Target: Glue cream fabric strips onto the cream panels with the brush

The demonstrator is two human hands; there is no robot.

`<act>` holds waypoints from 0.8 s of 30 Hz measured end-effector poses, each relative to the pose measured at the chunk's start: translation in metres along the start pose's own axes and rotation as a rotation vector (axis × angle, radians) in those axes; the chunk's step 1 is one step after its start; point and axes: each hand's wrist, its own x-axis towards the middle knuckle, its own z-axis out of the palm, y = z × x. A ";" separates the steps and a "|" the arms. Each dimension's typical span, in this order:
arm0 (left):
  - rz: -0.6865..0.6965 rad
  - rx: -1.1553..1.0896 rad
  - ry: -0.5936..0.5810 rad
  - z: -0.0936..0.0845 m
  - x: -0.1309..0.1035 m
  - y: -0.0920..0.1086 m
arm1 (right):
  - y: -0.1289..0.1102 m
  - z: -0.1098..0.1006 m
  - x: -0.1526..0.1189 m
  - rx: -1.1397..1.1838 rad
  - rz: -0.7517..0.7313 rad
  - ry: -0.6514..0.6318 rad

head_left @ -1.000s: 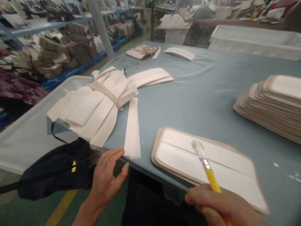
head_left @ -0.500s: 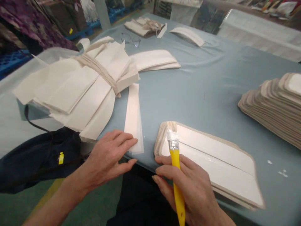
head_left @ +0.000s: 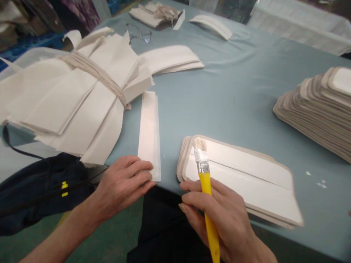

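My right hand (head_left: 219, 212) grips a paintbrush (head_left: 210, 215) with a yellow handle. White paste coats its bristles, which rest at the left end of a stack of long, round-cornered boards (head_left: 246, 160). White strips cover the top board, with a narrow gap between them. My left hand (head_left: 127, 182) is at the near end of a small pile of white paper strips (head_left: 148, 128). Its fingers lie over the top strip and the thumb closes in at the table edge, so the hand is closed on the strip's end.
A tied bundle of white sheets (head_left: 90, 95) lies at the left, beside a dark bag (head_left: 55, 190). Behind are curved white pieces (head_left: 172, 58), eyeglasses (head_left: 139, 34) and another tied bundle (head_left: 156, 16). A tall stack of boards (head_left: 315, 109) stands at the right on the blue-green tablecloth (head_left: 219, 106).
My left thumb has come in toward the fingers at the strips' near end. The brush stays at the board's left end in my right hand. The view has shifted slightly.
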 end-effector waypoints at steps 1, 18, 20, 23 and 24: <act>-0.008 -0.015 0.012 0.000 0.000 0.000 | -0.001 -0.001 0.000 -0.008 -0.009 -0.002; -0.826 -0.341 0.504 -0.003 0.038 0.046 | -0.001 0.023 0.004 0.099 0.116 0.371; -0.685 -0.295 0.534 0.002 0.050 0.061 | -0.001 0.021 -0.001 0.152 0.198 0.376; -0.474 -0.273 0.542 0.016 0.068 0.083 | -0.002 0.012 -0.006 0.239 0.319 0.403; -0.412 -0.267 0.537 0.021 0.072 0.089 | -0.003 0.009 -0.008 0.267 0.353 0.416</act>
